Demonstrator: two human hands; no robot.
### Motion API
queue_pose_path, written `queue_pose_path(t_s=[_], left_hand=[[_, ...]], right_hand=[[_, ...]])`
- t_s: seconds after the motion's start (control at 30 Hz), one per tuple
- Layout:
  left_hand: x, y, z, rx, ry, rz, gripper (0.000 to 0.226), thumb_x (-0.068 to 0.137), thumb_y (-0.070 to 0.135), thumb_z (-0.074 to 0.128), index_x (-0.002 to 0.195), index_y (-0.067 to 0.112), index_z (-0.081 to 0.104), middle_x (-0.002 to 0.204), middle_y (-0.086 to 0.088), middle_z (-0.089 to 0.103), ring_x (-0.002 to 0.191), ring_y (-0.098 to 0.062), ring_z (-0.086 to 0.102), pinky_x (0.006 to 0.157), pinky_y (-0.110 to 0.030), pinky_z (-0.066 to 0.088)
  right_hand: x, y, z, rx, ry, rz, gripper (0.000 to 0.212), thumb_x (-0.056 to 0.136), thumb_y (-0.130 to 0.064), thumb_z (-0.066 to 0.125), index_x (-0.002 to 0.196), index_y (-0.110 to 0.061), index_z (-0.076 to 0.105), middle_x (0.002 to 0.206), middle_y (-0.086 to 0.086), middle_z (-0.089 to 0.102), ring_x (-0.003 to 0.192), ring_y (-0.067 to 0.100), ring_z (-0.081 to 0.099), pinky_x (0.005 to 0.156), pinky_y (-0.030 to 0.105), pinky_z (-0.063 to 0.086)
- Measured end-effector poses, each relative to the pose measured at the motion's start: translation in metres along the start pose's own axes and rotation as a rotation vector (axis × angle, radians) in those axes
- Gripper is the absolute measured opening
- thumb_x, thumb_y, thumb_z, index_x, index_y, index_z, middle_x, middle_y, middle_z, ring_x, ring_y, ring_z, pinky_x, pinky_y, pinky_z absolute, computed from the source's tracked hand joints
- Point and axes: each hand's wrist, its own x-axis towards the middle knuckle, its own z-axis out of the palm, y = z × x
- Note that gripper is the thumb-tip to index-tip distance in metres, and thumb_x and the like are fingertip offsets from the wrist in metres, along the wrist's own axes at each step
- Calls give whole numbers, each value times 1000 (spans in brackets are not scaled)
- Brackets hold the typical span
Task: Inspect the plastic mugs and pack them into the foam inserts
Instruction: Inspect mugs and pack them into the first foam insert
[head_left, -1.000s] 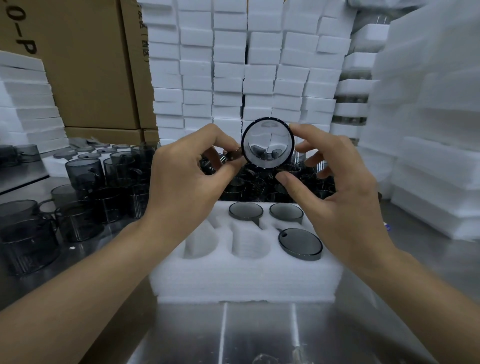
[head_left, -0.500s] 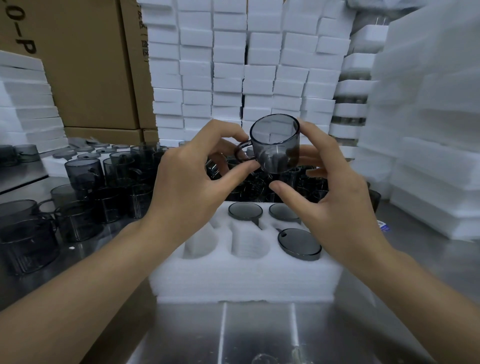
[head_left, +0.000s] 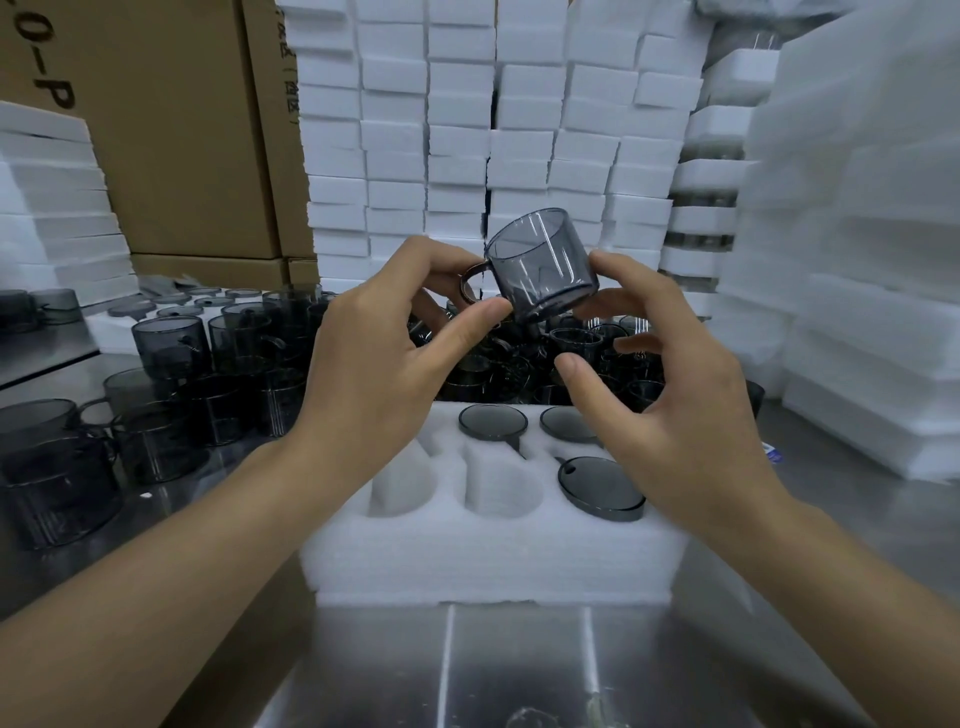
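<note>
Head view: tilted grey mug (head_left: 540, 262) up above insert (head_left: 493, 545) on tabletop (head_left: 519, 665), pinched at handle and base by left hand (head_left: 384, 364), right hand (head_left: 691, 415) loose, index tip on its side, thumb off, packed mugs (head_left: 492, 422) in pockets, loose mugs (head_left: 171, 343) left.

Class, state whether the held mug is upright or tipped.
Tipped. The mug leans, rim toward the left hand, which pinches it by the handle; the right hand touches its side.

Cardboard boxes (head_left: 182, 130); steel table (head_left: 519, 675)
</note>
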Motion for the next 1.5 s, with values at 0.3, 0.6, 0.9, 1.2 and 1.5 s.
queue_pose_path(t_s=[0.3, 0.6, 0.9, 1.2, 1.5], left_hand=[[1, -2, 0, -94, -17, -117, 18, 100, 53, 66, 105, 36, 67, 93, 11, 73, 80, -22, 69, 72, -51, 58], [2, -1, 0, -98, -67, -132, 17, 106, 49, 56, 107, 35, 67, 89, 15, 74, 71, -13, 69, 68, -16, 49], [2, -1, 0, -72, -89, -144, 25, 112, 41, 52, 110, 24, 70, 91, 11, 74, 69, -16, 67, 64, -15, 43], [1, -2, 1, -17, -140, -124, 30, 112, 46, 47, 108, 26, 69, 92, 14, 75, 67, -17, 68, 61, -14, 40], [-3, 3, 0, -62, -230, -154, 40, 107, 58, 44, 109, 28, 70, 96, 14, 74, 71, -15, 68, 65, -18, 45]], right_hand=[[-2, -3, -1, 79, 14, -44, 63, 92, -17, 73, 152, -20, 52, 131, -12, 69, 133, 13, 61, 105, 33, 51], [-3, -6, -4, 127, -27, -62, 66, 91, -11, 69, 153, -20, 50, 142, -13, 65, 140, 9, 57, 108, 32, 49], [-3, -5, -4, 120, -57, -116, 73, 89, -7, 67, 157, -22, 47, 149, -15, 61, 143, 13, 54, 109, 35, 48], [-2, -5, -4, 79, -74, -142, 74, 89, -10, 66, 159, -21, 46, 150, -16, 58, 138, 16, 55, 111, 35, 47], [-1, -9, -6, 78, -109, -181, 78, 86, -6, 68, 159, -20, 45, 156, -12, 54, 146, 12, 48, 117, 34, 42]])
